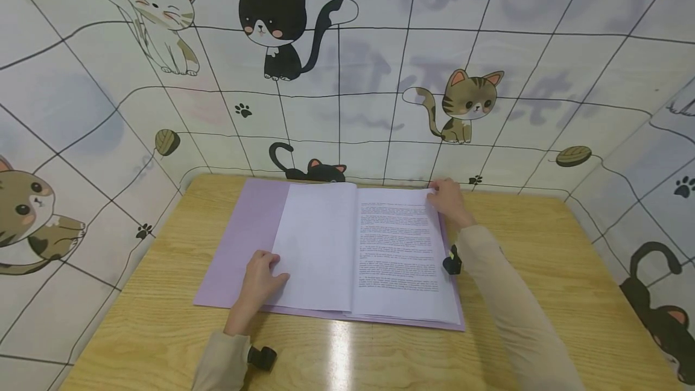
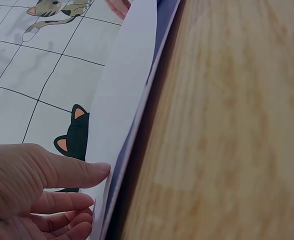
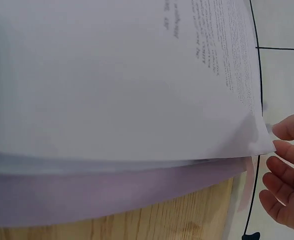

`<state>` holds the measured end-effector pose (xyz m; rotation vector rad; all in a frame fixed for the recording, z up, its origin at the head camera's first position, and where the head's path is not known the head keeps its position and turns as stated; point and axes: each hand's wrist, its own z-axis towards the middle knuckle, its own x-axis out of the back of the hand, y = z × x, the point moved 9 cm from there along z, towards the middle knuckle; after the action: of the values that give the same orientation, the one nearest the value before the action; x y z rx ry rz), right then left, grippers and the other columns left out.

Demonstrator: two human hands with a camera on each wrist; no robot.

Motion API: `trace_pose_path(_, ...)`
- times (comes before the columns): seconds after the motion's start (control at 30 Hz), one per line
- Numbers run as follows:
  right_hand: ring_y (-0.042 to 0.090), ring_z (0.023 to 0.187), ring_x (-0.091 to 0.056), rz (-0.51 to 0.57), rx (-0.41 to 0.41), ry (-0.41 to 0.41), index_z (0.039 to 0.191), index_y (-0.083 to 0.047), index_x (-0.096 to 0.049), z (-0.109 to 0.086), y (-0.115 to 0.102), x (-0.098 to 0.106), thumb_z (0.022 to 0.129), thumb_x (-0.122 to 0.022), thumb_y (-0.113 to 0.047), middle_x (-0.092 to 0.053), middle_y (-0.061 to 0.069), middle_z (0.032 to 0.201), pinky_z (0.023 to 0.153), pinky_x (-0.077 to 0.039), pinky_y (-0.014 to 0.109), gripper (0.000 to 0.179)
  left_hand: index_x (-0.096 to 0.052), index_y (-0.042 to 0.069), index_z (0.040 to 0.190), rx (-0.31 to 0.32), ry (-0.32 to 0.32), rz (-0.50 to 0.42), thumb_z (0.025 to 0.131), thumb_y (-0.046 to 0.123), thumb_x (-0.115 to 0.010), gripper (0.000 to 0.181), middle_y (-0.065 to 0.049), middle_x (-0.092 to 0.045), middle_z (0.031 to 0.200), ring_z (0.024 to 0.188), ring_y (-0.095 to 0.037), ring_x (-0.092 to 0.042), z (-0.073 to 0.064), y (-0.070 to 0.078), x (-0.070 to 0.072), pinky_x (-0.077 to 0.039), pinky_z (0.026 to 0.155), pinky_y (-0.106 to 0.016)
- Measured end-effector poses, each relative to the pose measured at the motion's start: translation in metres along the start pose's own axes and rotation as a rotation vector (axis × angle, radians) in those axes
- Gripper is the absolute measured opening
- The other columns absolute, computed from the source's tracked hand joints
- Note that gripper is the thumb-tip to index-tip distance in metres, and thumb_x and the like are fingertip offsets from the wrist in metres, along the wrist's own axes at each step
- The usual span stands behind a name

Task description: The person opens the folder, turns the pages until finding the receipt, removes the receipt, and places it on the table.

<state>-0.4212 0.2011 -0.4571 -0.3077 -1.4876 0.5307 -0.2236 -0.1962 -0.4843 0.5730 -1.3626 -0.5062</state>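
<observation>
An open booklet with a lilac cover (image 1: 254, 222) lies on the table. Its left page (image 1: 317, 240) is blank and its right page (image 1: 399, 246) carries printed text. My left hand (image 1: 262, 279) rests on the blank page near its lower left edge, fingers loosely bent; the left wrist view shows the thumb (image 2: 94, 172) touching the paper. At the upper right corner of the printed page is my right hand (image 1: 450, 201). In the right wrist view the thumb and index finger of this hand (image 3: 287, 170) pinch the slightly raised page corner (image 3: 259, 145).
The wooden table (image 1: 521, 246) extends on both sides of the booklet and in front of it. A white wall covering (image 1: 369, 119) with cat drawings and grid lines stands behind the table. Each sleeve has a small black device (image 1: 263, 358) at the wrist.
</observation>
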Motion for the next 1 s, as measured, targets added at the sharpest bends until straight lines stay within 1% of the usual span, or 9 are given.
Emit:
trace_pose_path(0.13, 0.039, 0.104, -0.046, 0.022, -0.010, -0.005, 0.117, 0.013, -0.055, -0.0013, -0.0006, 0.0012, 0.086, -0.050, -0.006, -0.051, 0.029, 0.114, 0.091, -0.039, 0.050, 0.037, -0.061, -0.016, 0.098, 0.005, -0.004, -0.006, 0.069, 0.000, -0.076, 0.037, -0.028, -0.054, 0.102, 0.097, -0.041, -0.054, -0.0001, -0.0007, -0.0008, -0.047, 0.085, -0.049)
trace_pose_path(0.37, 0.039, 0.105, -0.046, 0.012, -0.008, -0.019, 0.121, 0.012, -0.054, -0.0040, -0.0010, 0.0017, 0.086, -0.048, -0.007, -0.052, 0.030, 0.117, 0.092, -0.039, 0.051, 0.040, -0.061, -0.016, 0.099, 0.018, -0.016, -0.009, 0.070, 0.000, -0.076, 0.037, -0.028, -0.053, 0.104, 0.098, -0.041, -0.054, -0.0005, -0.0007, -0.0006, -0.047, 0.086, -0.049)
trace_pose_path(0.6, 0.040, 0.110, -0.046, 0.048, -0.051, -0.042, 0.124, 0.011, -0.052, -0.0066, 0.0014, 0.0012, 0.087, -0.047, -0.007, -0.050, 0.030, 0.121, 0.094, -0.038, 0.051, 0.041, -0.061, -0.017, 0.098, -0.003, -0.005, -0.019, 0.069, -0.001, -0.075, 0.036, -0.027, -0.054, 0.102, 0.095, -0.040, -0.054, -0.0011, 0.0017, 0.0011, -0.047, 0.084, -0.049)
trace_pose_path(0.73, 0.042, 0.112, -0.046, 0.073, -0.050, -0.037, 0.123, 0.012, -0.052, -0.0055, 0.0029, 0.0012, 0.088, -0.047, -0.008, -0.050, 0.029, 0.120, 0.095, -0.039, 0.051, 0.040, -0.061, -0.017, 0.098, -0.005, -0.005, -0.024, 0.069, -0.001, -0.075, 0.036, -0.027, -0.054, 0.102, 0.096, -0.040, -0.054, -0.0013, 0.0025, 0.0016, -0.047, 0.084, -0.049)
trace_pose_path(0.83, 0.039, 0.106, -0.049, 0.105, -0.056, -0.023, 0.118, 0.012, -0.054, -0.0048, 0.0045, 0.0025, 0.088, -0.048, -0.008, -0.054, 0.027, 0.114, 0.090, -0.041, 0.048, 0.037, -0.061, -0.017, 0.098, -0.004, -0.010, -0.024, 0.069, -0.001, -0.075, 0.036, -0.028, -0.053, 0.102, 0.097, -0.041, -0.054, -0.0011, 0.0022, 0.0012, -0.047, 0.085, -0.050)
trace_pose_path(0.93, 0.035, 0.097, -0.051, 0.176, -0.073, -0.024, 0.112, 0.012, -0.056, -0.0062, 0.0055, 0.0036, 0.087, -0.049, -0.008, -0.056, 0.026, 0.109, 0.082, -0.043, 0.042, 0.032, -0.061, -0.017, 0.098, -0.006, -0.011, -0.023, 0.069, -0.001, -0.075, 0.036, -0.028, -0.053, 0.102, 0.096, -0.040, -0.054, -0.0011, 0.0022, 0.0011, -0.047, 0.085, -0.050)
trace_pose_path(1.0, 0.034, 0.095, -0.051, 0.235, -0.083, -0.038, 0.112, 0.011, -0.055, -0.0082, 0.0050, 0.0035, 0.088, -0.050, -0.008, -0.057, 0.026, 0.108, 0.078, -0.043, 0.039, 0.031, -0.061, -0.017, 0.098, -0.008, -0.011, -0.022, 0.069, -0.001, -0.075, 0.036, -0.027, -0.054, 0.101, 0.095, -0.040, -0.054, -0.0013, 0.0025, 0.0013, -0.047, 0.084, -0.049)
